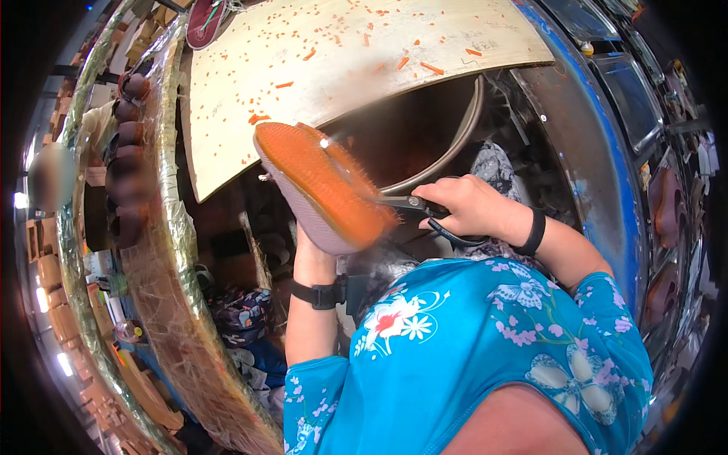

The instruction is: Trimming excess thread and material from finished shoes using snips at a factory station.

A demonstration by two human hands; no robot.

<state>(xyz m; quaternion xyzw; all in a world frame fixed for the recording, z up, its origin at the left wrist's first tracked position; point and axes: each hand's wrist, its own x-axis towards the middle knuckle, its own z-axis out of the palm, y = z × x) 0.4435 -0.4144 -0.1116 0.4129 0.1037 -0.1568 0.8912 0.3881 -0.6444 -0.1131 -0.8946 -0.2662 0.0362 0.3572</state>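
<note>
A shoe (322, 189) is raised in front of me, its orange sole turned up and a pale ribbed side showing. My left hand (312, 246) grips it from behind and below; the fingers are hidden by the shoe. In my right hand (474, 206) is a pair of dark-handled scissors (414, 203), fingers closed round the loops. Their blades point left and meet the sole's edge near the shoe's lower right end, where the orange rim looks ragged. Whether the blades are apart cannot be made out.
A pale board (334, 53) ahead carries many orange scraps (432, 68); a dark red shoe (203, 23) lies at its far left. A curved metal rim (447, 155) sits below the board. Several dark shoes (129, 163) line the wrapped rack at left. A blue-edged bench (599, 152) runs along the right.
</note>
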